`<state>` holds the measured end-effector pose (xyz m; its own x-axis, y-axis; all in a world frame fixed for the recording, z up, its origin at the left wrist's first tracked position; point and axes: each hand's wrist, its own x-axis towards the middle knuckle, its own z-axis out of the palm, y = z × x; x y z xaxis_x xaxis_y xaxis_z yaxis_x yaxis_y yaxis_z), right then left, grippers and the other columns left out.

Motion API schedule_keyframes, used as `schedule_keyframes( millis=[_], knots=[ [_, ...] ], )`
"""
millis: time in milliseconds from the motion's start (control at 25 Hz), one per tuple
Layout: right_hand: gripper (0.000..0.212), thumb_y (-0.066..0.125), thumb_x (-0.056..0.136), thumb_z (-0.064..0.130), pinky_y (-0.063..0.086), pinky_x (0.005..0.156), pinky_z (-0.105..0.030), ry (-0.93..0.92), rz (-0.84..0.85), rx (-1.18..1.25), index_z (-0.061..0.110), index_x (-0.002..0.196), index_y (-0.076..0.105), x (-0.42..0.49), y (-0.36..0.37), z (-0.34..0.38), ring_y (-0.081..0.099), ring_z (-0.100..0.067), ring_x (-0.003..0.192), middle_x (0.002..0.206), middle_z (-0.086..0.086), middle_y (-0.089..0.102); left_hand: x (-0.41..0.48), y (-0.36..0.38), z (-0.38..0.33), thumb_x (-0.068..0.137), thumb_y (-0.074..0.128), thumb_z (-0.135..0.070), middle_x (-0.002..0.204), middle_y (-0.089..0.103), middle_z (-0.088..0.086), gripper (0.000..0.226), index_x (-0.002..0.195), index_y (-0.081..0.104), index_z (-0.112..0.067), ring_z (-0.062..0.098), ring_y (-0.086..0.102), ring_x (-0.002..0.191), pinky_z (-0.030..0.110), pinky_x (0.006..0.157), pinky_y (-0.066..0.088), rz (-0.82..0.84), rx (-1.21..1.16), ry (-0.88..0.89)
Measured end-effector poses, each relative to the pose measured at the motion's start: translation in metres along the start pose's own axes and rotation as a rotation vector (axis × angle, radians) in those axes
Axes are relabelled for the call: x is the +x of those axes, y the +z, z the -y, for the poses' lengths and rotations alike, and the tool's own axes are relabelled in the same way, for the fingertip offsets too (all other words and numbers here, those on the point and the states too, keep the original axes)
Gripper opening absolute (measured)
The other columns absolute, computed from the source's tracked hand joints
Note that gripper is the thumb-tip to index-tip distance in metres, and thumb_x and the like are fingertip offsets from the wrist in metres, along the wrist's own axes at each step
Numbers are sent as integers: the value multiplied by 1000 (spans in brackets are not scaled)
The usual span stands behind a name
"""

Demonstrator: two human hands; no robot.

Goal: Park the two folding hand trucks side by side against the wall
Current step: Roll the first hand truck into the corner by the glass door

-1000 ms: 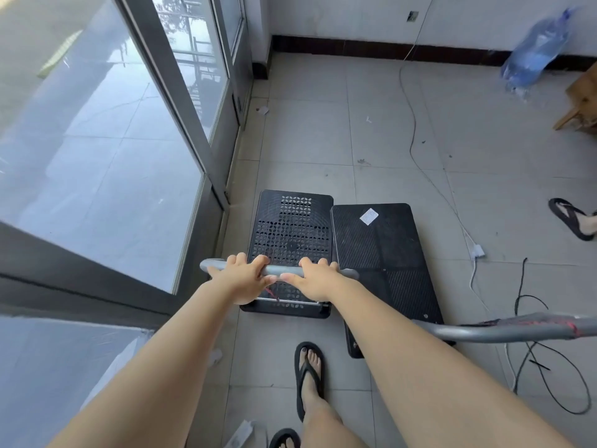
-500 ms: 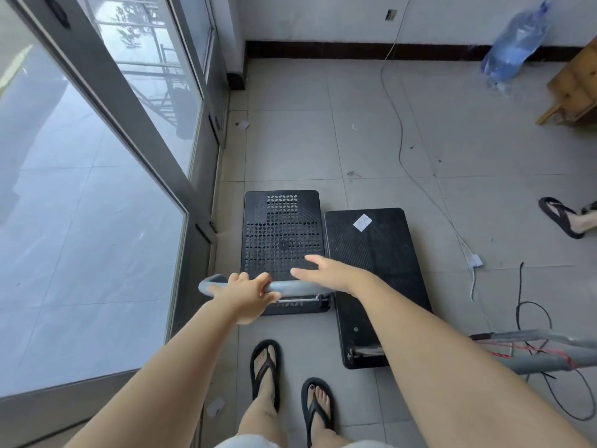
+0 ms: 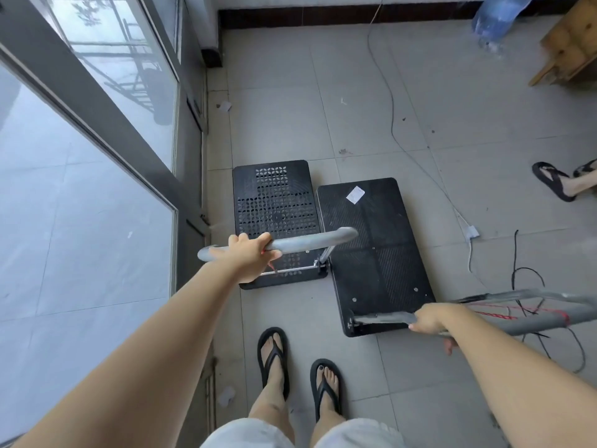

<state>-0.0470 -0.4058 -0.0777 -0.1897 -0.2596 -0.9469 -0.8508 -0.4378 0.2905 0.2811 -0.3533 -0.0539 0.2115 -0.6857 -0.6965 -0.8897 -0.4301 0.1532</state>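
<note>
Two black folding hand trucks stand on the tiled floor beside the glass wall. The left hand truck has a perforated deck and sits closest to the glass. My left hand grips its grey handle bar. The right hand truck has a solid ribbed deck with a white sticker and lies slightly angled, touching the left one. My right hand is closed on its grey handle, which leans out to the right, wrapped in red string.
A glass wall with a grey frame runs along the left. White cable and black wires trail over the floor at right. Another person's sandalled foot, a wooden piece and a water bottle lie further right.
My right hand left the left truck's handle and took hold of the right truck's handle. My view tilted down and I stepped back; my left hand stayed on its bar.
</note>
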Motion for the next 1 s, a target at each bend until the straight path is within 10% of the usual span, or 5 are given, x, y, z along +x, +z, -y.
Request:
schedule_keyframes(
  millis=[80,280,440,600,1000],
  knots=[
    [54,27,105,32,28,50,-15,-29,13,8,5,151,27,-4,7,-6,52,-15,129,157,-12,31,1,-4,-5,98,30,-56,102,38,6,37,112,46,-25,30,36,122,61,102,32,-2,-4,-10],
    [55,32,102,37,38,47,-26,29,43,240,7,148,29,12,40,-24,52,-14,53,119,-10,45,7,-8,-5,97,31,-57,103,39,6,36,111,46,-27,32,36,124,62,104,31,-11,-3,-3],
    [59,34,102,40,44,52,-30,30,128,320,9,150,25,12,53,-31,55,-16,56,134,-18,47,11,-10,-2,97,32,-57,102,40,5,35,110,46,-28,33,37,124,67,103,30,-25,-11,10],
    [64,32,102,46,42,102,-35,10,160,146,6,152,25,-16,42,-19,61,-23,109,155,-14,35,12,-11,0,97,33,-57,101,41,6,30,92,39,-28,34,37,123,68,103,30,-27,-30,14],
    [54,20,103,42,31,109,-48,-348,-927,728,21,153,20,-32,-140,93,38,-33,138,153,-13,36,26,-28,10,97,32,-57,117,48,12,35,108,48,-27,34,36,127,69,105,25,-11,-32,25]
  ],
)
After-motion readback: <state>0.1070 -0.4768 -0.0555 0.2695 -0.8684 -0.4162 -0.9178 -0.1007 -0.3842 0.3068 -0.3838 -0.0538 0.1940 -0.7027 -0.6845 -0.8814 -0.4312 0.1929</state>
